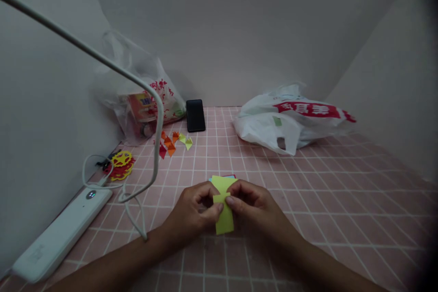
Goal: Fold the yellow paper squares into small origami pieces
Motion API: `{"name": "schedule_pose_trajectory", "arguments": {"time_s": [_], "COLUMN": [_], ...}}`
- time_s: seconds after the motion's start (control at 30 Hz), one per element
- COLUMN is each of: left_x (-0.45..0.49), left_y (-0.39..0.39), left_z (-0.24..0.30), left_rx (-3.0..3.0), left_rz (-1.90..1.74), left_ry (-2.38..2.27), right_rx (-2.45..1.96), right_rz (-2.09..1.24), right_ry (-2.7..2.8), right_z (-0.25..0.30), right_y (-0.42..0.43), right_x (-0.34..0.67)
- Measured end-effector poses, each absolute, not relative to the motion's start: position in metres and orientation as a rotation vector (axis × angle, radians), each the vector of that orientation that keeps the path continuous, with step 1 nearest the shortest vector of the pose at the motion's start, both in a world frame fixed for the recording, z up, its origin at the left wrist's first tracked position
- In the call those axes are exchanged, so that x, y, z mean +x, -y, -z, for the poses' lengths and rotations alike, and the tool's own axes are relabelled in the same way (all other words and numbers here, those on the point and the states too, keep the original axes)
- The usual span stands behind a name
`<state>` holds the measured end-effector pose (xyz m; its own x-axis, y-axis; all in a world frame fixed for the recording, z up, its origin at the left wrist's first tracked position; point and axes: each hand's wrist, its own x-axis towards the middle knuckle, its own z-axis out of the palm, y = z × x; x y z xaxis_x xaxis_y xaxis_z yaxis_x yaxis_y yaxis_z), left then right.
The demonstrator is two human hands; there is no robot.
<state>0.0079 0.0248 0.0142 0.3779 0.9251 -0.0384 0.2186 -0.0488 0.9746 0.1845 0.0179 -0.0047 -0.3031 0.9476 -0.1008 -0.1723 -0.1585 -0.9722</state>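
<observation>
A yellow-green strip of paper [224, 223] is pinched near its middle between my left hand [191, 214] and my right hand [255, 207], just above the pink checked tabletop [308, 200]. Both hands have thumb and fingers pressed together on the paper. Behind the strip lies a small stack of coloured paper sheets [230, 176], mostly hidden by it. Several small folded paper pieces [173, 141], orange, red and yellow, lie further back on the left.
A white desk lamp base [58, 232] with a curved arm and cord stands at the left. Red and yellow paper cut-outs [120, 165] lie near it. A clear bag [143, 96], a black phone [195, 115] and a white plastic bag [290, 121] sit along the back wall.
</observation>
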Motion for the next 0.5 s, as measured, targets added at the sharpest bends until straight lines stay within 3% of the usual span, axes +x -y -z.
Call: {"name": "schedule_pose_trajectory", "arguments": {"time_s": [0.23, 0.5], "left_x": [0.0072, 0.0068], "left_y": [-0.0238, -0.0249], "left_z": [-0.0084, -0.0087], "left_rx": [1.370, 1.572], "left_rz": [-0.884, -0.868], "left_ry": [-1.069, -1.117], "right_rx": [-0.977, -0.912], "right_rz": [-1.598, -1.600], "right_ry": [1.196, 1.176], "right_z": [0.0065, 0.0093], "right_y": [-0.0200, -0.0210], "right_x": [0.1850, 0.1848]}}
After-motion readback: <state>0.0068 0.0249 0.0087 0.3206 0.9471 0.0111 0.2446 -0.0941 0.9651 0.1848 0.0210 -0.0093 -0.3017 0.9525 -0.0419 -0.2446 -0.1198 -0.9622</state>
